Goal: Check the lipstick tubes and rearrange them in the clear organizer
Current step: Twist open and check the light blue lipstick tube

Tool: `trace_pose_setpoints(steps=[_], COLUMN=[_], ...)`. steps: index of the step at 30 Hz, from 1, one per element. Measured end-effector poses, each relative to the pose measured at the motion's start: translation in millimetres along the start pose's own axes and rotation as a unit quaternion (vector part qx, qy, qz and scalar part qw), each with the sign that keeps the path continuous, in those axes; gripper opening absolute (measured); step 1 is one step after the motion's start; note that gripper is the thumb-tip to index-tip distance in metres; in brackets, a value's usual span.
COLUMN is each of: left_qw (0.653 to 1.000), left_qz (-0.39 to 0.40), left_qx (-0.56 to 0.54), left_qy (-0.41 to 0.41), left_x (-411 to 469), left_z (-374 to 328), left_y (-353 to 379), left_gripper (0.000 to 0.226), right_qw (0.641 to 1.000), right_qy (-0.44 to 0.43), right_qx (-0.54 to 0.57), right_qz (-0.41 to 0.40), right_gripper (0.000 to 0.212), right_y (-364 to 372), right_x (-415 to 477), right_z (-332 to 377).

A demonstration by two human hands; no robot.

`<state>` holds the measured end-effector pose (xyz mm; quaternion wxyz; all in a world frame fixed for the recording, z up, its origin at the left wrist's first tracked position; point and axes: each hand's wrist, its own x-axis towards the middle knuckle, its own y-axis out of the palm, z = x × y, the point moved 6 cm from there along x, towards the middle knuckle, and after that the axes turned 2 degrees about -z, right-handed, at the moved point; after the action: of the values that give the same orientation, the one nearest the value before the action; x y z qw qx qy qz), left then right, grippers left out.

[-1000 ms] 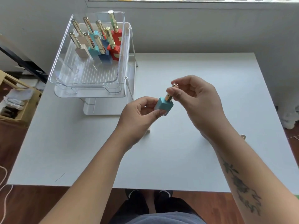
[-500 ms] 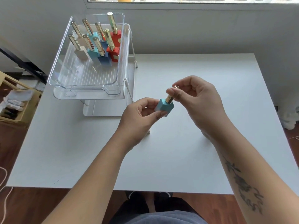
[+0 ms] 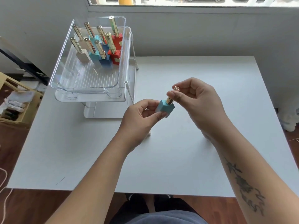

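Over the white counter [image 3: 210,159] our left hand [image 3: 139,120] pinches the teal base of a lipstick tube [image 3: 165,107], while our right hand [image 3: 199,101] closes its fingertips on the gold cap. Eight tubes stand in the clear organizer [image 3: 64,88].

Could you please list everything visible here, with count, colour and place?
Table: one, white, centre of view.
Clear organizer: one, transparent tray on a white stand, table's far-left corner.
Lipstick tubes in organizer: eight, gold caps; two cream, two teal, two blue, two red, standing at the tray's far end.
Held lipstick tube: one, teal base, gold cap, above the table centre.
Wooden crate: one, tan, floor at left.
Window sill: one, grey, top.
Left hand: holds the teal base.
Right hand: pinches the gold cap.
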<state>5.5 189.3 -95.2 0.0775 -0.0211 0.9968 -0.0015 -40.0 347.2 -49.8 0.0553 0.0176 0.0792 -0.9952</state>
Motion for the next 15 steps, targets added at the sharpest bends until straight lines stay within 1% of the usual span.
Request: trace_pose_setpoints(steps=[2,5,7,11,15], left_qw=[1.0,1.0,1.0,1.0,0.999], left_qz=[0.002,-0.003,-0.008,-0.016,-0.024], left_qx=[-0.002,-0.014,-0.018,-0.023,-0.03], left_qy=[-0.001,-0.003,-0.001,0.005,0.016], left_x=[0.1,1.2,2.1,1.9,0.0], left_z=[0.8,1.4,1.4,2.0,1.3], left_y=[0.9,0.9,0.4,0.8,3.7], left_gripper=[0.02,0.021,0.021,0.022,0.021], right_qw=[1.0,0.998,0.997,0.998,0.999], right_qy=[0.002,0.027,0.038,0.019,0.004], right_qx=[0.0,0.032,0.05,0.052,0.038], right_qz=[-0.001,0.037,0.051,0.028,0.016], right_gripper=[0.022,0.035,0.031,0.015,0.013], right_y=[1.0,4.8,8.0,8.6,7.3], right_x=[0.2,-0.2,-0.1,2.1,2.7], right_z=[-1.1,-4.9,-5.3,0.0,1.4])
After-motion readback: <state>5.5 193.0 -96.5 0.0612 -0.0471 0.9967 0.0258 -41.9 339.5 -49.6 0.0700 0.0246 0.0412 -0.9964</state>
